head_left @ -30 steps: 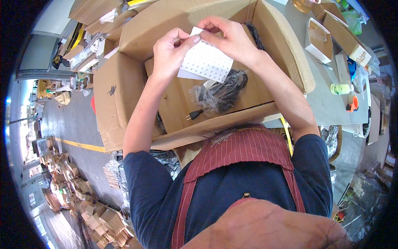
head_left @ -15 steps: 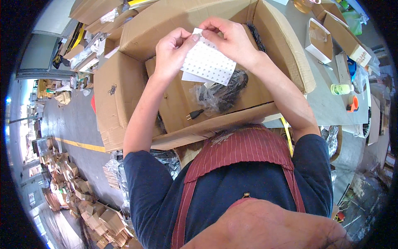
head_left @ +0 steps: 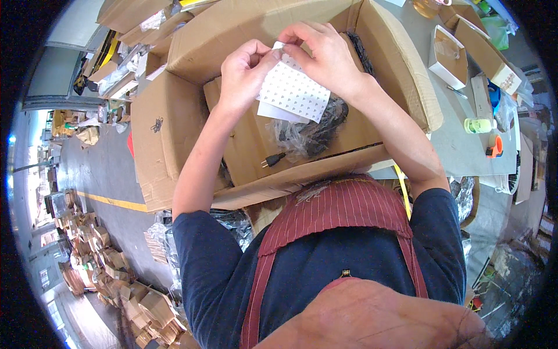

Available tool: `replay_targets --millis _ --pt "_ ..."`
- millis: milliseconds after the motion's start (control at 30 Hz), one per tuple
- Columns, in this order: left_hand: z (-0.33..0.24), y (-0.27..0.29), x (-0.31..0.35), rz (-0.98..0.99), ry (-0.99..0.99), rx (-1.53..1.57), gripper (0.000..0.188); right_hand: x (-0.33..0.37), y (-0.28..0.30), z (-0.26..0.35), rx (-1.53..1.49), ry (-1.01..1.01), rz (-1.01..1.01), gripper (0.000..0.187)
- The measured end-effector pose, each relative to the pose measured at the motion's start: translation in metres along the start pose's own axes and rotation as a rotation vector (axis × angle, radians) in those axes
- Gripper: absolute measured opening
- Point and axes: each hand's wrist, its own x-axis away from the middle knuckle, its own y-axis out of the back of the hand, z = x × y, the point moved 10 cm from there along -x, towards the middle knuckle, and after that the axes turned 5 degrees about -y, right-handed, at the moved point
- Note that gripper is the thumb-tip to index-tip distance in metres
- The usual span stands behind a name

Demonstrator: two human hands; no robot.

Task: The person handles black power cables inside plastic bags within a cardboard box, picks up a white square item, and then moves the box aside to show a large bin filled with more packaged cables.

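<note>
My left hand point(head_left: 245, 72) and my right hand point(head_left: 325, 57) meet over an open cardboard box point(head_left: 156, 131), pinching the top corner of a white paper sheet point(head_left: 295, 90). Small dark marks repeat across this sheet, and a plain white piece of paper point(head_left: 280, 113) shows beneath its lower edge. Both thumbs and forefingers are closed at the corner, where a small white tip sticks up between them. Below the paper, a black cable in clear plastic point(head_left: 308, 136) lies in the box, its plug point(head_left: 272, 160) pointing left.
On the grey table at right are a white open carton point(head_left: 449, 61), a bottle of pale green liquid point(head_left: 479, 125) and an orange tape roll point(head_left: 494, 145). Flattened and broken cardboard point(head_left: 148, 305) is heaped on the floor at lower left. A yellow line point(head_left: 110, 201) crosses the floor.
The paper has shifted and tilted slightly, and more of the white corner tip shows between the fingers. Both hands keep their pinch, with only small finger movements.
</note>
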Motion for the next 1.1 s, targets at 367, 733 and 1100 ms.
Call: replay_targets --millis 367,733,1100 --pt "0.008 -0.002 0.000 0.003 0.031 0.050 0.012 0.001 0.006 0.013 0.102 0.096 -0.067 0.010" --pt "0.019 -0.003 -0.002 0.000 0.024 0.005 0.012 0.002 0.000 0.013 0.118 0.134 -0.067 0.009" --pt "0.030 -0.004 -0.001 -0.017 -0.024 -0.160 0.018 0.000 0.012 0.028 0.191 0.141 -0.017 0.018"
